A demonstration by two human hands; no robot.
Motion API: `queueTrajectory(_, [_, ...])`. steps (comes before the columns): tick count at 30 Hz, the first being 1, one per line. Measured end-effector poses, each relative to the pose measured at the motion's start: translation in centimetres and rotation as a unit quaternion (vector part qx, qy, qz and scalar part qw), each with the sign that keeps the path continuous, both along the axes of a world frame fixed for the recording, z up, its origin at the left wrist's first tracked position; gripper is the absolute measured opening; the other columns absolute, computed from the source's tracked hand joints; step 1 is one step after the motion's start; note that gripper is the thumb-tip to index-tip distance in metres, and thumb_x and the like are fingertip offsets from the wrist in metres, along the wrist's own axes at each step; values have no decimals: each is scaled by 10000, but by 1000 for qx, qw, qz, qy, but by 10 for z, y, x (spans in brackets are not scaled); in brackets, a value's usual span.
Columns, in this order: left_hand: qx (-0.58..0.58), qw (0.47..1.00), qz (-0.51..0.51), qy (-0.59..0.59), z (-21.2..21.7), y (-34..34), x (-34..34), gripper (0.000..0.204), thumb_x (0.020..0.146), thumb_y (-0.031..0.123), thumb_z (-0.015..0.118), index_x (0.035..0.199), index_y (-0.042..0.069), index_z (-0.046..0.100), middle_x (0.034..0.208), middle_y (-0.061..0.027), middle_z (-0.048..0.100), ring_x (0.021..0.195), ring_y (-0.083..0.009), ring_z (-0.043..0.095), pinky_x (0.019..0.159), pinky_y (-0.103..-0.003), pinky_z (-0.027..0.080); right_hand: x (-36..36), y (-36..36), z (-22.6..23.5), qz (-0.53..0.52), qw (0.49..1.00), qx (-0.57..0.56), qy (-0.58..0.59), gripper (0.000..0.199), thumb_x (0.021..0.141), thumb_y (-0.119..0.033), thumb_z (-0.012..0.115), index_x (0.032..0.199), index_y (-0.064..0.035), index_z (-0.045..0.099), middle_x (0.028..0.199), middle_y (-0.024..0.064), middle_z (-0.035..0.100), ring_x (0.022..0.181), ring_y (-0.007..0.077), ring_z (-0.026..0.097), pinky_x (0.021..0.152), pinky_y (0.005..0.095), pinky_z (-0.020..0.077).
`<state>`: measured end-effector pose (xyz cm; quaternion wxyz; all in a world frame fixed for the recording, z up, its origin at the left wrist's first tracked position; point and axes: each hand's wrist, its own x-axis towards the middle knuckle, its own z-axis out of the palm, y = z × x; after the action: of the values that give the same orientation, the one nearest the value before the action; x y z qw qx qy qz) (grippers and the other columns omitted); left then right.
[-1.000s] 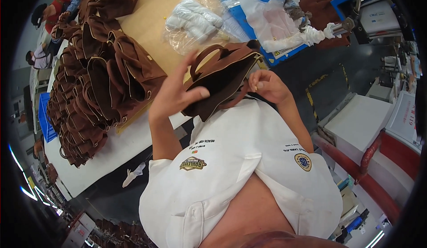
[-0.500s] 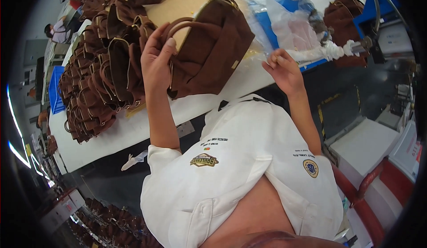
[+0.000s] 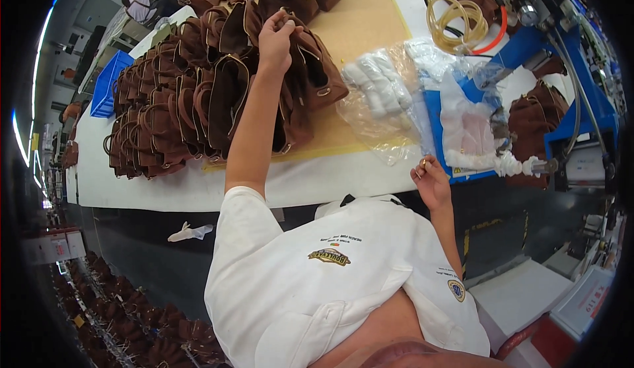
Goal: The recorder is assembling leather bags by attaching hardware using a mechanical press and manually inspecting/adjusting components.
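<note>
My left hand (image 3: 276,41) reaches out to the far side of the table, fingers closed at the handle of a brown handbag (image 3: 319,71). This bag has a gold zip along its gaping top and stands at the right end of a packed row of similar brown handbags (image 3: 155,127). Part of its handle is hidden behind my fingers. My right hand (image 3: 432,186) is near the table's front edge, its fingers curled in a pinch around a small gold-coloured piece (image 3: 423,163). The exact kind of that piece is too small to make out.
Clear plastic bags with white wadding (image 3: 383,87) lie on the tan board (image 3: 376,11). A blue machine (image 3: 512,54) with a plastic-wrapped arm (image 3: 522,165) stands at right, brown bags beside it. Coiled yellowish tubing (image 3: 456,21) lies behind. A blue bin (image 3: 111,84) is far left.
My left hand has carried the handbag away from the front edge, up and left to the row of bags. My right hand stays near the table edge. The view has shifted.
</note>
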<state>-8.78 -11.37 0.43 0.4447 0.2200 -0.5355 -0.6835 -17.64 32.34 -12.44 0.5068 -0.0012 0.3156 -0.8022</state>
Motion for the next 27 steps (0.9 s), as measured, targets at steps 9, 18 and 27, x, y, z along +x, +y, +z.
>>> queueTrajectory(9, [-18, 976, 188, -110, 7, -117, -27, 363, 906, -23, 480, 1261, -73, 431, 972, -83, 547, 812, -172, 577, 726, -272, 480, -8, -26, -17, 56, 992, 117, -8, 106, 876, -62, 583, 981, -73, 579, 817, 2, 572, 714, 105, 544, 838, 328, 463])
queueTrajectory(18, [-232, 703, 87, -666, -19, -171, -3, 303, 828, 208, 584, 1113, 126, 643, 1225, -217, 516, 1143, -365, 510, 923, -424, 451, -29, -51, -33, 145, 970, 193, 38, 101, 880, -56, 581, 980, -59, 596, 873, 11, 585, 751, 112, 552, 807, 303, 478])
queueTrajectory(27, [-378, 645, 84, -658, 49, -213, -121, 572, 779, 430, 645, 1191, 46, 543, 1283, -199, 502, 1202, -353, 476, 968, -422, 432, -48, -35, -57, 275, 951, 139, 24, 82, 869, -37, 601, 952, -34, 598, 901, 42, 591, 820, 156, 578, 862, 337, 481])
